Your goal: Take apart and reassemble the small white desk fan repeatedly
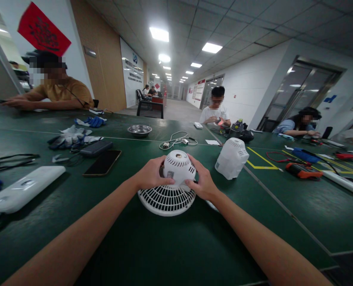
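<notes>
A white fan head lies grille down on the green table in front of me. Its round motor housing point(180, 167), with vent slots and a small hole on top, faces up. Below the housing spreads the slatted fan grille point(167, 200). My left hand point(154, 172) is wrapped round the housing's left side, thumb across its front by a small label. From the right, my right hand point(203, 180) grips the same housing, its thumb near the left one. Part of a white piece shows behind my right wrist; its kind is hidden.
A white vented plastic casing point(231, 158) stands to the right. Behind are a white cable point(178, 140) and a metal bowl point(139, 130). Leftward lie a phone point(102, 163), gloves point(72, 137) and a long white device point(26, 188). An orange multimeter point(303, 171) lies right; several people sit around.
</notes>
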